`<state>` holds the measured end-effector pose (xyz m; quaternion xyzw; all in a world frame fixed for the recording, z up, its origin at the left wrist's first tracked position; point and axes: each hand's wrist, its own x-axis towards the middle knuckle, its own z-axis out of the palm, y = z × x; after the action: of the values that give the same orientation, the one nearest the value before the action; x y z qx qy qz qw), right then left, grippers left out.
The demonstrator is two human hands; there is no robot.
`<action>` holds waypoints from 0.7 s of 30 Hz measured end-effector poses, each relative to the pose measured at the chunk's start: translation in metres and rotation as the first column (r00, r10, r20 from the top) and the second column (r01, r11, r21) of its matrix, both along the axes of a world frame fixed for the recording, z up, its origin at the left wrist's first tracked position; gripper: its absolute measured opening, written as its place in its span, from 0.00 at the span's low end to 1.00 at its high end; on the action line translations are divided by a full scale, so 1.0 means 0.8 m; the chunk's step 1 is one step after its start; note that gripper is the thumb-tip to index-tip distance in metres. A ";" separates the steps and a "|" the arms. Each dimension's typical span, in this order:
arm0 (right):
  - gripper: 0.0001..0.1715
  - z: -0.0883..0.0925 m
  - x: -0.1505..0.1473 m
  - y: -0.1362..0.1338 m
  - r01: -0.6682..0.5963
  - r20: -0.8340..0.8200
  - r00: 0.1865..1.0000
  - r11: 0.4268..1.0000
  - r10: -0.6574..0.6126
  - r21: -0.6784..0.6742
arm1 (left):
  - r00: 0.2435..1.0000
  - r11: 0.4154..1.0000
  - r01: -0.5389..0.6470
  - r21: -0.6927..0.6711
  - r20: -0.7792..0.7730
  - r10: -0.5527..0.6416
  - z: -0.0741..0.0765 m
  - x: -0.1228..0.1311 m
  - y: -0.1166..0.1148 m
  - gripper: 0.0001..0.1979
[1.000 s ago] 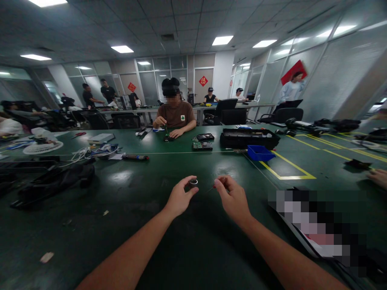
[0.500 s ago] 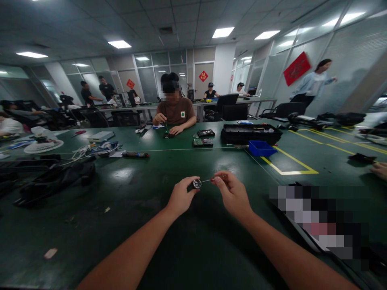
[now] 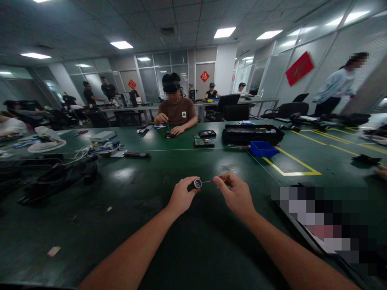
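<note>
My left hand (image 3: 183, 196) is closed around a small dark cylindrical part (image 3: 197, 184) with a pale, ring-like end face turned toward me. In my right hand (image 3: 237, 195) is a screwdriver, its reddish handle (image 3: 214, 180) pinched between thumb and fingers. The thin metal shaft (image 3: 207, 181) points left at the part's rim. Whether the tip touches or enters the part is too small to tell. Both hands are above the green table (image 3: 145, 233).
Ahead are a blue bin (image 3: 263, 149), a long black tray (image 3: 252, 135), circuit boards (image 3: 204, 143) and a dark cylindrical tool (image 3: 137, 154). Black bags (image 3: 60, 181) lie left, beyond them a white fan (image 3: 46, 145). A co-worker (image 3: 177, 110) sits opposite, hands on a small device.
My hands keep nearly the same pose, with the screwdriver still against or near the part. The view has shifted slightly. A person at the far right has walked further right.
</note>
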<state>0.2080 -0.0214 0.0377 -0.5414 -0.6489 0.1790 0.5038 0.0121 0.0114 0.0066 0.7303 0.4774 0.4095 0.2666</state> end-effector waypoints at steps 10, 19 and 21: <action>0.10 0.002 -0.001 -0.001 -0.132 0.062 0.989 0.989 0.136 -0.065 | 0.994 0.999 0.007 0.033 -0.112 -0.004 -0.002 -0.005 0.003 0.19; 0.15 0.002 -0.001 -0.002 -0.084 0.090 0.992 0.995 0.089 -0.057 | 0.992 0.999 0.007 0.038 -0.125 -0.002 -0.003 -0.005 0.004 0.19; 0.16 0.002 -0.002 -0.003 -0.104 0.086 0.990 0.993 0.108 -0.057 | 0.992 0.999 0.001 0.041 -0.127 0.004 -0.002 -0.005 0.003 0.19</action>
<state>0.2066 -0.0240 0.0396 -0.5265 -0.6937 0.1981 0.4499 0.0081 0.0139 0.0051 0.7598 0.4854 0.3724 0.2202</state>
